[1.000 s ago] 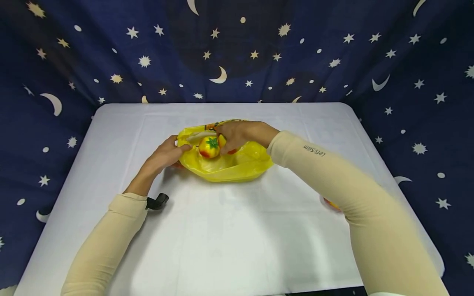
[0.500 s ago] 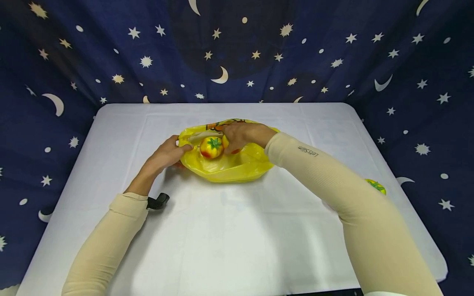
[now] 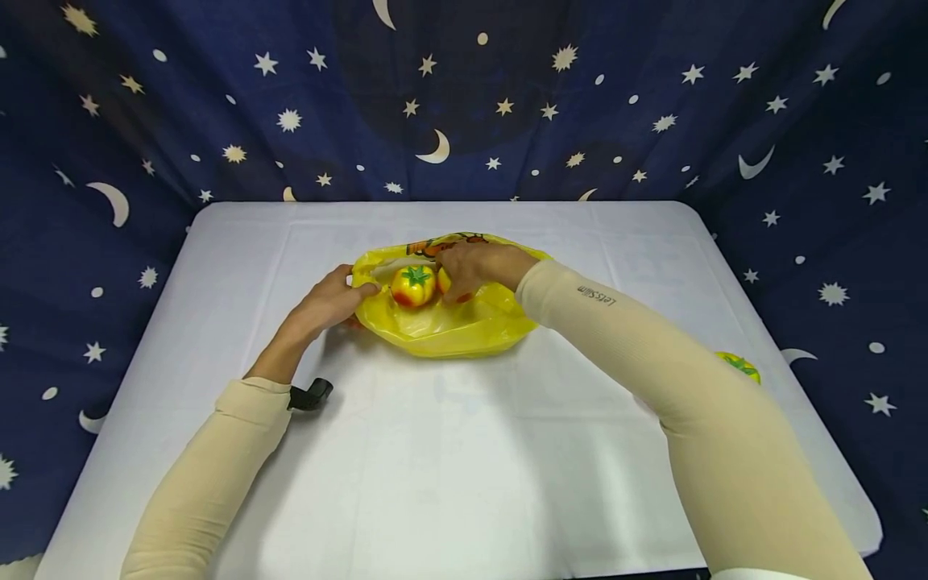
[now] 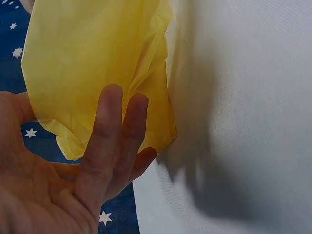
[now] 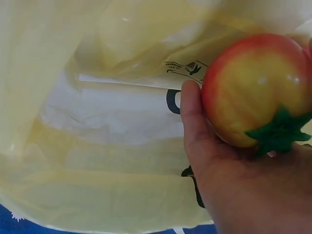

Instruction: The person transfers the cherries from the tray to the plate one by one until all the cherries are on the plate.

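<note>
A yellow plastic bag (image 3: 464,342) lies with its mouth open on the table. My left hand (image 3: 329,300) pinches its left rim between thumb and fingers; in the left wrist view, the fingers (image 4: 101,131) of that hand overlap the yellow plastic. My right hand (image 3: 471,266) reaches inside the bag. It grips a red and yellow tomato with a green leafy top (image 5: 258,92), seen plainly in the right wrist view and mostly covered by the hand from above. Just left of that hand, another tomato (image 3: 414,287) shows inside the bag mouth, leaf side up.
A further tomato (image 3: 739,367) lies at the right side of the white-covered table (image 3: 435,467), partly behind my right sleeve (image 3: 638,354). A black wrist mount (image 3: 312,395) sticks out from my left wrist. Dark blue star-patterned cloth (image 3: 362,97) surrounds the table.
My right hand has shifted slightly rightward within the bag. The right forearm has moved a little, uncovering the tomato at the table's right and covering an orange-red edge seen earlier. The left hand keeps its hold.
</note>
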### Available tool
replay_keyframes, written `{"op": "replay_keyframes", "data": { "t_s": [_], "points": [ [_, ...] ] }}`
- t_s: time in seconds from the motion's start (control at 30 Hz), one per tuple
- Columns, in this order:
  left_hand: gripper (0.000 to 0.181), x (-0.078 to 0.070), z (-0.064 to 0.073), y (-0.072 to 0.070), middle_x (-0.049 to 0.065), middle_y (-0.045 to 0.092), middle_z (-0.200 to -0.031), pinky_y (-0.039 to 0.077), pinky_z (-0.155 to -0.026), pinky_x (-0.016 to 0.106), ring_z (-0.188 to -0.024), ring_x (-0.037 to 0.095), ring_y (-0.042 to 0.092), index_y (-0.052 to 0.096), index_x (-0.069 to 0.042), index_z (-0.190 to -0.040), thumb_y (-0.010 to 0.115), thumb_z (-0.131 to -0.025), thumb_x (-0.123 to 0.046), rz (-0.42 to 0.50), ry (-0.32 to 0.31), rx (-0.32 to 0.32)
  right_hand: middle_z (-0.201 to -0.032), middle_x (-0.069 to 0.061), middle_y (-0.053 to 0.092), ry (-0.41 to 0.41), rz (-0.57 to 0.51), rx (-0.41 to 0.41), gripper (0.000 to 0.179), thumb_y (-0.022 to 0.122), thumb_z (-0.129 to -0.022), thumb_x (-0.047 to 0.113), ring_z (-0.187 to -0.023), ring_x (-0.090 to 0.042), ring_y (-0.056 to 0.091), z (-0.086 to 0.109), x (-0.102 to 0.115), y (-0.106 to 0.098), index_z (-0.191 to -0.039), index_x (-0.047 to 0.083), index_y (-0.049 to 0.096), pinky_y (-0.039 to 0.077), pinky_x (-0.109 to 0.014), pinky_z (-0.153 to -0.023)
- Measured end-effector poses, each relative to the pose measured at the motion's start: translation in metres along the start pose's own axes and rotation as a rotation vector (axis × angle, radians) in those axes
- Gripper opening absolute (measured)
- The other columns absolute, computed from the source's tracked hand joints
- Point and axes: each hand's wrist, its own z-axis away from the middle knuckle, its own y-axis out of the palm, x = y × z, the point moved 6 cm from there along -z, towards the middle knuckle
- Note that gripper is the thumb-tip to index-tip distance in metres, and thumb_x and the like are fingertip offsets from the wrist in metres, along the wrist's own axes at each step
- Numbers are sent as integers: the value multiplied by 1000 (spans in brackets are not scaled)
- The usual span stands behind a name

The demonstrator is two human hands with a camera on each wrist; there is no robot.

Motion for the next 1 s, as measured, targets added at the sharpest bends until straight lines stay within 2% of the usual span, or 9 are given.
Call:
{"op": "replay_keyframes", "data": {
  "t_s": [0.1,0.23,0.33,0.53,0.73,1.0],
  "points": [
    [69,0,0,1,17,53,-109,53,-73,41,-73,25,62,22,-4,-142,53,-90,-39,-7,0,-2,-106,-2,52,-13,-12,-14,72,69,-77,46,-97,-19,47,0,0,2,-133,12,39,38,-34,-94],
    [69,0,1,2,16,54,-107,52,-74,40,-73,25,62,23,-4,-141,53,-90,-40,-29,1,-6,-101,0,55,-14,-38,-9,67,70,-77,43,-92,-17,51,0,-1,5,-130,14,41,41,-32,-87],
    [68,-1,1,2,16,55,-106,51,-75,40,-74,26,62,24,-4,-140,53,-90,-40,-32,5,-13,-102,1,55,-13,-21,-23,68,70,-77,44,-93,-17,50,0,-1,6,-130,14,42,40,-32,-90],
    [69,-2,2,1,16,53,-108,51,-77,41,-75,28,62,23,-4,-142,52,-90,-40,-42,-3,-17,-119,-4,51,-14,33,-34,76,68,-77,48,-106,-17,45,2,1,5,-136,12,36,34,-34,-100],
    [66,-1,1,3,17,53,-108,52,-74,44,-71,26,62,24,-4,-140,52,-91,-37,-7,0,-12,-138,-8,40,-4,47,-25,85,67,-77,51,-122,-20,38,8,3,5,-143,13,27,27,-38,-107],
    [66,-1,0,4,18,52,-108,53,-73,44,-71,26,62,24,-3,-139,53,-90,-37,9,9,-9,-145,-9,31,-23,44,-41,86,65,-79,50,-131,-24,30,20,2,6,-147,18,22,22,-42,-108]
  ]
}}
